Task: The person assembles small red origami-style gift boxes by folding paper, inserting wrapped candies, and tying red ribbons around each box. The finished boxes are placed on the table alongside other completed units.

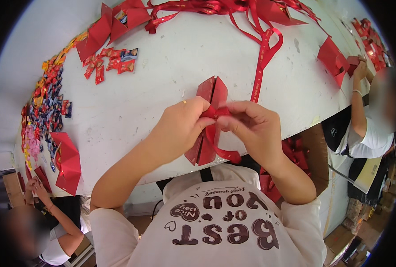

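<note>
In front of me on the white table stands a red folded card box [204, 149], with a narrow gap along its top. A red satin ribbon [224, 154] goes across the middle of the box, and one loose end trails toward me. My left hand [180, 124] pinches the ribbon between thumb and forefinger over the box. From the other side my right hand [257, 129] holds the ribbon with thumb and fingers, slightly blurred. The two hands almost meet at a loop or knot, whose exact form the fingers partly hide.
A heap of red ribbon [202, 6] lies at the far edge, one strand reaching toward me. Small wrapped snacks [113, 60] and a colourful pile [51, 102] are at left. Red boxes [69, 163] stand around. A carton [316, 153] is below right. Co-workers sit at both sides.
</note>
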The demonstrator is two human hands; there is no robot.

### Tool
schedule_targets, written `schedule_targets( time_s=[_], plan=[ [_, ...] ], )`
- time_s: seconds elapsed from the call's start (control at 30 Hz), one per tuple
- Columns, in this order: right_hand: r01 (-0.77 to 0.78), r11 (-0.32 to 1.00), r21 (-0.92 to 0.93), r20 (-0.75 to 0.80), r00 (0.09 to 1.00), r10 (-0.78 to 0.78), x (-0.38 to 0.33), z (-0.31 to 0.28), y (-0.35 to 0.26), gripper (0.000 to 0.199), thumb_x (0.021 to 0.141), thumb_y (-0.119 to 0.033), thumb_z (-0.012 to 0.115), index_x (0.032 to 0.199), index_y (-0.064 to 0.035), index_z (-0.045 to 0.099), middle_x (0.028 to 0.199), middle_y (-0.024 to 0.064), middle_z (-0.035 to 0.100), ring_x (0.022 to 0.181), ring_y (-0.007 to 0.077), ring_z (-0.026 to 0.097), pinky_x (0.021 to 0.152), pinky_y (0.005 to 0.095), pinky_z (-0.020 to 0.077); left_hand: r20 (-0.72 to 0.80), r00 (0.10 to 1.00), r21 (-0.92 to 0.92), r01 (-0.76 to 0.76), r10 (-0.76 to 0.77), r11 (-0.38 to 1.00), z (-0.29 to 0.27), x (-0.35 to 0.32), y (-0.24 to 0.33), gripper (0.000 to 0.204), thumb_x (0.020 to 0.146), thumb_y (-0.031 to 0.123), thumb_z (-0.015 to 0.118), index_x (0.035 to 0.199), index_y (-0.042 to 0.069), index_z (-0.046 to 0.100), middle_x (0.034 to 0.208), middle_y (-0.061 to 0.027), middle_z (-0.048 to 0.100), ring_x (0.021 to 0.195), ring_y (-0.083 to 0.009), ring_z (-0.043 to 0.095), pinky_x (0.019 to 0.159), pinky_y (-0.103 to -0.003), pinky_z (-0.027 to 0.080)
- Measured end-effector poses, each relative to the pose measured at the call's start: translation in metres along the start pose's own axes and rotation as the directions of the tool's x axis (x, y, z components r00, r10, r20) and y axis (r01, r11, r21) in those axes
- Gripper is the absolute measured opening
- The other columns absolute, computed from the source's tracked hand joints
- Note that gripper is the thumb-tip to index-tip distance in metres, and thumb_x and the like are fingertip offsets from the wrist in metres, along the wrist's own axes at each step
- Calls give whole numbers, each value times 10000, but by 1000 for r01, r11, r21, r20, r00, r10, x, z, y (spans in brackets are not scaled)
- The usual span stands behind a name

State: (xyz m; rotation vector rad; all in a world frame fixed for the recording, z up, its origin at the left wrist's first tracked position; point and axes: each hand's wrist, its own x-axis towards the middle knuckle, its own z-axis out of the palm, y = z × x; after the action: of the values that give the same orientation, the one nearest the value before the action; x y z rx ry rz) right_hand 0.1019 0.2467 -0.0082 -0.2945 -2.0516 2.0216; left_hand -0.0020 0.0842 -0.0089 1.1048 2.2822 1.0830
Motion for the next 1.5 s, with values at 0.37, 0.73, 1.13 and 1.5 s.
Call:
schedule_targets(
  time_s=[0.37,0.73,1.13,1.5],
  plan=[
    [-127,886,446,-68,982,175,-13,20,31,76,858,-12,655,837,17,588,770,89,652,637,97,606,582,235,509,-53,921,-840,168,-386,516,5,-22,0,124,849,-25,641,972,-34,637,936,-53,668,840,-117,607,737,-232,488],
    [-340,732,591,40,918,394,-4,5,44,107,867,-48,639,822,4,557,730,120,642,550,149,592,526,264,492,-427,744,-792,-34,-514,609,8,-27,-24,236,838,-39,651,1073,-23,636,844,-34,634,700,-68,544,638,-217,458],
    [-282,925,256,3,957,291,1,-4,45,117,871,-68,667,871,50,671,707,64,640,539,81,557,489,213,459,-234,830,-819,112,-506,562,-11,-33,-38,97,788,-26,712,876,-47,678,789,-86,673,697,-114,603,643,-236,488],
    [600,528,-601,355,792,-497,53,-31,-19,721,739,-46,654,1416,-103,409,1486,204,282,1387,355,236,1106,411,202,-622,765,-468,-191,-168,863,-88,-92,-56,749,896,427,581,1455,24,287,1479,-148,339,1297,-256,401,1025,-399,361]
  ],
)
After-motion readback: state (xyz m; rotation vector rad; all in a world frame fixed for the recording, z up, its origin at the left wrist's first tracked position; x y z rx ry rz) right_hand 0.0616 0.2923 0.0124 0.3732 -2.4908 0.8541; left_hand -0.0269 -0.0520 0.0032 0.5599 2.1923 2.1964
